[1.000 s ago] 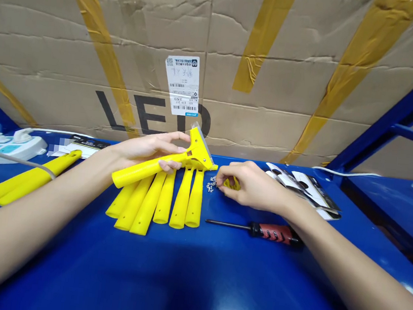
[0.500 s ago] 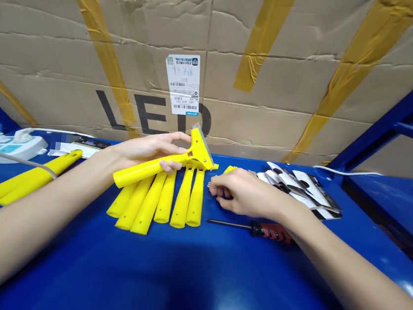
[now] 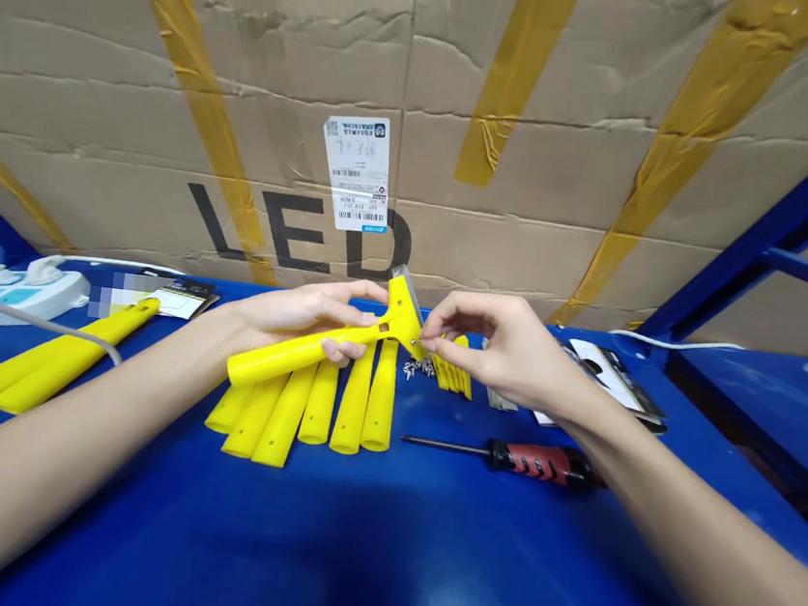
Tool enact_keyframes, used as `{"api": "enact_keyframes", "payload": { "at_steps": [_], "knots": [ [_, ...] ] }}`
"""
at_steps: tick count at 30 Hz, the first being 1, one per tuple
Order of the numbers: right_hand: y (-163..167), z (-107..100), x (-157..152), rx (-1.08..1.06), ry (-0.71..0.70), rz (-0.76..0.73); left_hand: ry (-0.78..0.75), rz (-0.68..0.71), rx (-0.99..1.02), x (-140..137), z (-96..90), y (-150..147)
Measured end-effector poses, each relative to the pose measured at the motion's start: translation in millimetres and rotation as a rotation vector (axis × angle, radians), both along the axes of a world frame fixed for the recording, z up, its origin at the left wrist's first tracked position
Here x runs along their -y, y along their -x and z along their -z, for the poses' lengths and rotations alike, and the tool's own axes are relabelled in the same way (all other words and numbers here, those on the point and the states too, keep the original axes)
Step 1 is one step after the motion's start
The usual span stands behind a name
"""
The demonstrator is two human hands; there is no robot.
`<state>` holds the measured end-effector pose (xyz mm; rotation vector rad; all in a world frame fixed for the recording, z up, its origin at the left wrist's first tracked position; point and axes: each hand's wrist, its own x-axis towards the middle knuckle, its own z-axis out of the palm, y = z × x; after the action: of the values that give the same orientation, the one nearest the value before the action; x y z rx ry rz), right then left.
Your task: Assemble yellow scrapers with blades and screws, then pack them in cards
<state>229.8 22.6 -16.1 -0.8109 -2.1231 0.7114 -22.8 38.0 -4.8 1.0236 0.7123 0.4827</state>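
A yellow scraper (image 3: 303,348) with a pale blade edge on its head lies slanted in my left hand (image 3: 300,316), the fingers closed around its neck. At the lower corner of that head, my right hand (image 3: 497,348) pinches a tiny metal screw (image 3: 423,344), mostly covered by the fingertips. Several small screws (image 3: 420,369) are scattered on the blue surface just below. Under the held scraper, several yellow handles (image 3: 349,413) lie side by side, their far ends partly hidden.
A screwdriver (image 3: 538,462) with a red and black grip lies below my right hand. Small yellow pieces (image 3: 455,372) and printed cards (image 3: 615,376) are to the right. Two more yellow handles (image 3: 63,352) and a power strip (image 3: 46,301) sit left. A taped carton (image 3: 292,67) stands behind.
My right hand has risen from beside the small screws to the scraper's head, uncovering the screws and small yellow pieces. The scraper has shifted slightly right and down in my left hand.
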Motion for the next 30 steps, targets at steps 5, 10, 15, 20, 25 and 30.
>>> {"api": "enact_keyframes", "payload": {
  "at_steps": [5, 10, 15, 20, 25, 30],
  "knots": [
    [4, 8, -5, -0.231, -0.032, 0.119, 0.009, 0.042, 0.025, 6, -0.8, -6],
    [10, 13, -3, -0.258, -0.064, 0.132, 0.020, 0.075, 0.028, 10, 0.1, -9],
    [13, 10, 2, -0.116, -0.171, 0.158, -0.021, 0.100, -0.009, 13, 1.4, -11],
    [12, 7, 5, -0.043, -0.226, 0.208, -0.056, 0.093, -0.069, 13, -0.5, -11],
    [14, 3, 9, 0.010, -0.286, 0.224, -0.091, 0.100, -0.111, 16, -2.6, -14],
    [17, -2, 14, 0.073, -0.322, 0.250, -0.108, 0.110, -0.140, 16, -2.0, -16]
  ]
}}
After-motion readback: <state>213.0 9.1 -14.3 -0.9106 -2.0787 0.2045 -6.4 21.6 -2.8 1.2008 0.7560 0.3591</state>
